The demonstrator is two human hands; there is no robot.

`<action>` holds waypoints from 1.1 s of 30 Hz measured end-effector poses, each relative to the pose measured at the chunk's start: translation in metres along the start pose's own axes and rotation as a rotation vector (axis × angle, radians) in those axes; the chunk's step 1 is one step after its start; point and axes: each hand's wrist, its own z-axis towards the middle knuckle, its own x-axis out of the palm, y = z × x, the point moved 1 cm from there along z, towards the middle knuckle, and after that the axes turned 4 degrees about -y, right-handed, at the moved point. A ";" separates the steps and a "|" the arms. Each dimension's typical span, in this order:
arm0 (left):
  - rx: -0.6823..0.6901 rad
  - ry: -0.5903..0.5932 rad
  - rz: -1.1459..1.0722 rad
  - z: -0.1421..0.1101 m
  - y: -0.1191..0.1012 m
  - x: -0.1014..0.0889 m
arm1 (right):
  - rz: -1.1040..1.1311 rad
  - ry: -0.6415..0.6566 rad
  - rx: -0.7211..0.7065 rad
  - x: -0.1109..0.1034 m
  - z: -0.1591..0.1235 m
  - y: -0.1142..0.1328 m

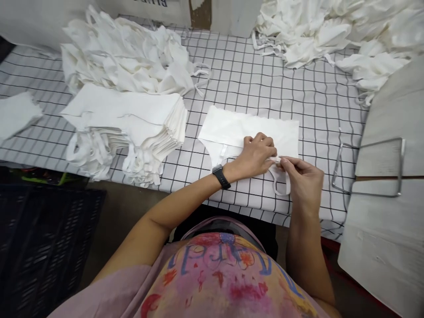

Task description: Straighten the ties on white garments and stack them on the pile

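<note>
A white strappy camisole [228,126] lies flat on the checked cloth in front of me, its thin straps towards my body. My left hand [256,154], with a black watch on the wrist, rests on it with curled fingers, thumb and fingertips closed on the fabric at the base of one strap. Right beside it, my right hand [301,176] pinches at the same spot, its thumb and forefinger together. A tiny part between the fingertips is too small to make out. The strap [281,191] hangs in a loop below, between the two hands.
To the left sits a neat stack of folded white camisoles [132,110], with a loose white heap [126,53] behind. More white garments [314,31] pile up at the back right. A metal wire frame [400,168] lies on cardboard [380,229] at right. A dark crate [43,238] stands lower left.
</note>
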 end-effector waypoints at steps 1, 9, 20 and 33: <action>-0.001 0.012 0.031 -0.002 -0.003 -0.003 | -0.063 -0.020 -0.097 -0.001 -0.004 0.003; -0.096 -0.104 0.223 -0.059 -0.005 -0.033 | -0.449 0.234 -0.734 0.001 -0.036 0.012; -0.530 -0.319 0.274 -0.109 0.036 -0.036 | -0.311 0.414 -0.718 0.052 -0.021 0.029; -0.537 -0.326 0.285 -0.100 0.037 -0.028 | -0.430 0.710 -0.810 0.110 0.005 0.028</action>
